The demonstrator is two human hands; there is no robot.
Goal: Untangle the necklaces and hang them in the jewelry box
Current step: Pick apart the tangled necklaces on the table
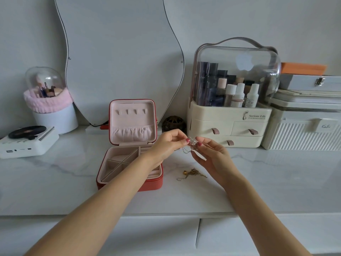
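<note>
Red jewelry box (156,185), pink lining

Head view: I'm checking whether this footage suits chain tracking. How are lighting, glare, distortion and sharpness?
Head view: soft, even light with faint shadows; white glare on the clear-domed cream cosmetics organiser; wide-angle bending curves the white marble tabletop's front edge; the tangled silver necklace, pinched between left hand and right hand, blurs into a clump, links unresolvable.
</note>
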